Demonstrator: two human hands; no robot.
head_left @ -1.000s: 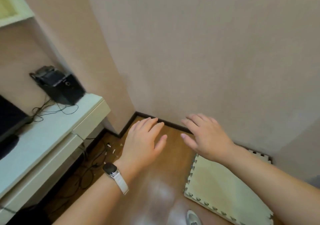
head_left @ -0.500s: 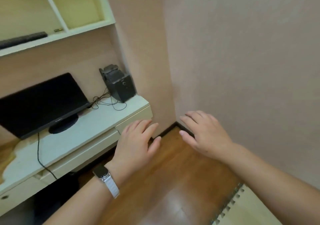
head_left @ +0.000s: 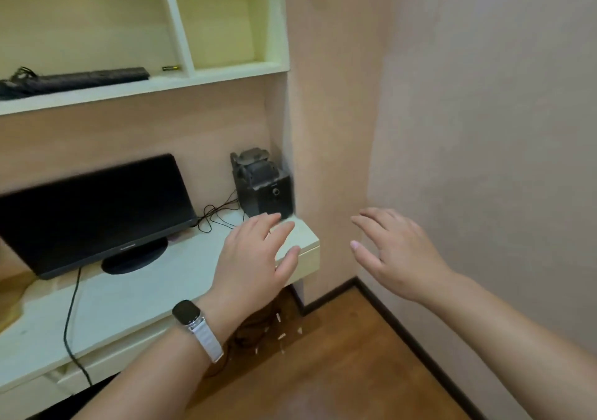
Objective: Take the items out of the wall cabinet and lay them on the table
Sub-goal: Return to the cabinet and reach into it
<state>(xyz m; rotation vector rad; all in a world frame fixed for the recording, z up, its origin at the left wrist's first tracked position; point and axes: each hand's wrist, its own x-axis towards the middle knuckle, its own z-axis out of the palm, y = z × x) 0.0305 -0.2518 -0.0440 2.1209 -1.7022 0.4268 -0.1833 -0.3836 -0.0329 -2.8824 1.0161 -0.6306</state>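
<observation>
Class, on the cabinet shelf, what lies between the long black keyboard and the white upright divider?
Head view: a small battery between keyboard and divider.

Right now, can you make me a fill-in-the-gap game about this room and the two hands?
1. The watch is on the ____ wrist.
2. The small battery lies in the wall cabinet next to a long ____ keyboard.
3. On the table, the monitor screen is ____, showing no picture.
4. Both the left hand and the right hand are open and hold ____.

Missing words: left; black; dark; nothing
</observation>
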